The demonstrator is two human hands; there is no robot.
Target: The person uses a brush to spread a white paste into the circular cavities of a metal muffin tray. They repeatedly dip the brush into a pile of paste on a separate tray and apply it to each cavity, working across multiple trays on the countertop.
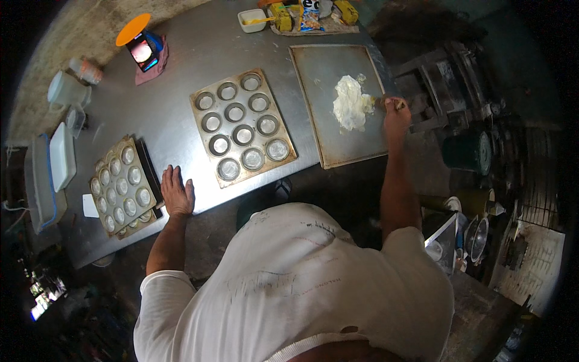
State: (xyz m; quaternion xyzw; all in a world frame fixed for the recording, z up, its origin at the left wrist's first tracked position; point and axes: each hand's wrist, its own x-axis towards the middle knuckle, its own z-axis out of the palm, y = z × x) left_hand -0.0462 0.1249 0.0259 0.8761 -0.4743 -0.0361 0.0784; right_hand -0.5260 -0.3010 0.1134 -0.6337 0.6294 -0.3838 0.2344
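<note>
My right hand [398, 113] grips a brush by its handle at the right edge of a flat metal baking sheet [325, 149]. The brush's bristles touch a mound of creamy white fat or paste [350, 104] spread on the sheet. My left hand [176, 190] rests palm down at the table's front edge, fingers apart, holding nothing. Between my hands lies a muffin tin [244, 117] with round cups; the cups nearest me look whitish inside. Left of my left hand, more muffin tins [120, 185] are stacked, with whitish cups in the top one.
The steel table [172, 108] carries a phone [142, 52] on a pink cloth, a white tub [252, 21] with a yellow utensil, and a board [316, 31] with packets at the back. Plastic containers [68, 88] and a white tray [62, 156] stand left. A green bucket [466, 151] is at right.
</note>
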